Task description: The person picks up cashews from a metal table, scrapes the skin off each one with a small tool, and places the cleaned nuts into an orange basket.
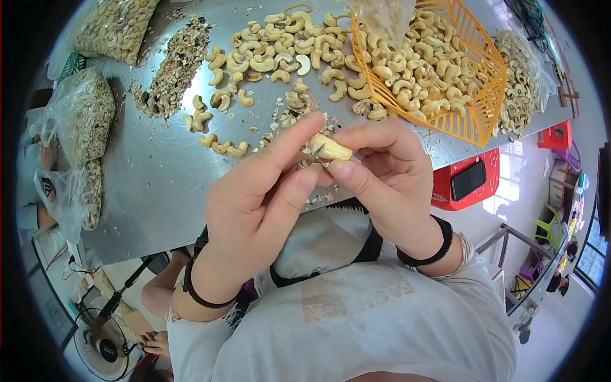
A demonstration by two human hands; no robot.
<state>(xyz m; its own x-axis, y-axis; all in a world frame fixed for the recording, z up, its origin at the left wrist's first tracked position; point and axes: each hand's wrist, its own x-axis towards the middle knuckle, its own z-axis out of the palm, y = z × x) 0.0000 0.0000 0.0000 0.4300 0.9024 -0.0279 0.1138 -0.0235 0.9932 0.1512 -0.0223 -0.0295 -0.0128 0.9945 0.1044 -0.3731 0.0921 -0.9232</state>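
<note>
Left hand: grip closed, with the forefinger and thumb pinched on one end of the cashew; a black band circles the wrist.
Right hand: grip closed, with the thumb under the cashew's other end and the fingers curled over it.
Cashew: pale, smooth and curved, held between both hands over the near edge of the bench.
Blade: a small dark metal tip against the cashew at the left fingertips; which hand holds it cannot be told.
Bench: dull grey sheet metal, scuffed.
Basket: orange plastic lattice, shallow, at the far right corner, heaped with pale peeled kernels.
Right bag: clear film, beside the basket at the right edge, full of kernels.
Far bag: clear plastic at the far left corner, packed with kernels.
Left bag: crinkled clear plastic at the left edge, holding finer, speckled bits.
Husks: a brown, flaky heap near the far left corner.
Loose kernels: curved and cream-coloured, spread along the far edge, with crumbs trailing towards the hands.
Phone: black, lying flat on a red stool beyond the right edge.
</note>
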